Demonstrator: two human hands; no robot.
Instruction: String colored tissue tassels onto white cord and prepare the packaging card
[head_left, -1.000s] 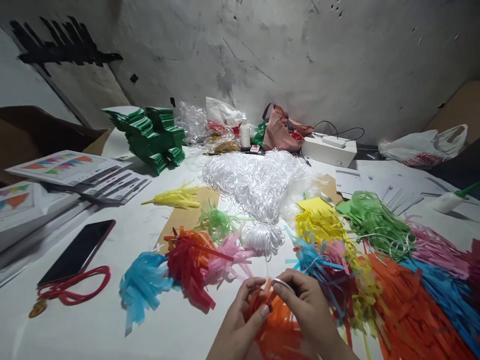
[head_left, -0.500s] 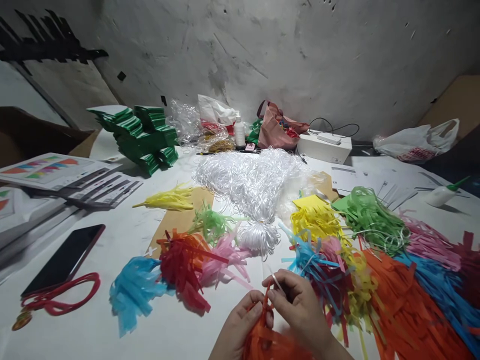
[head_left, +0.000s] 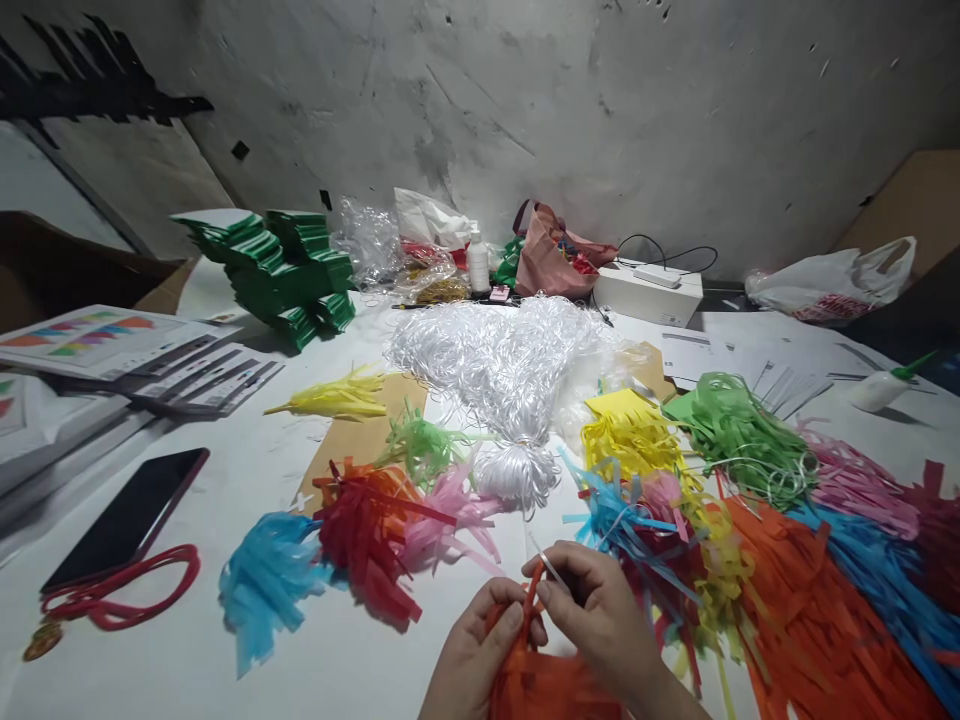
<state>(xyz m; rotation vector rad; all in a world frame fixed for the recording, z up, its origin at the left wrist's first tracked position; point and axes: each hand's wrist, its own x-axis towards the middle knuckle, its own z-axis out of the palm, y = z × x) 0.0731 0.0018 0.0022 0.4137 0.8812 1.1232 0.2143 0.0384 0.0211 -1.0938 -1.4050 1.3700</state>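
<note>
Low in the head view, my left hand [head_left: 482,640] is closed around an orange tissue paper tassel [head_left: 551,685], its fringe hanging toward me. My right hand [head_left: 589,610] pinches at the tassel's twisted top, where a thin white string [head_left: 546,560] runs between the fingers. Both hands nearly touch. Beyond them lies a big bundle of white string [head_left: 495,360], tied near its front end. Finished-looking tassels rest left of my hands: blue [head_left: 270,580], red [head_left: 367,550], pink [head_left: 454,520], light green [head_left: 424,445] and yellow [head_left: 337,397].
Fringed paper in orange [head_left: 817,610], green [head_left: 739,430] and yellow [head_left: 630,430] is heaped at right. A phone [head_left: 127,520] with a red strap lies at left, near stacked printed sheets [head_left: 202,375]. A glue bottle [head_left: 881,390] stands far right; bags and a white box [head_left: 649,295] line the wall.
Both hands stay in nearly the same place on the orange tassel. The white string's free end has shifted slightly, and the tassel's fringe has moved a little.
</note>
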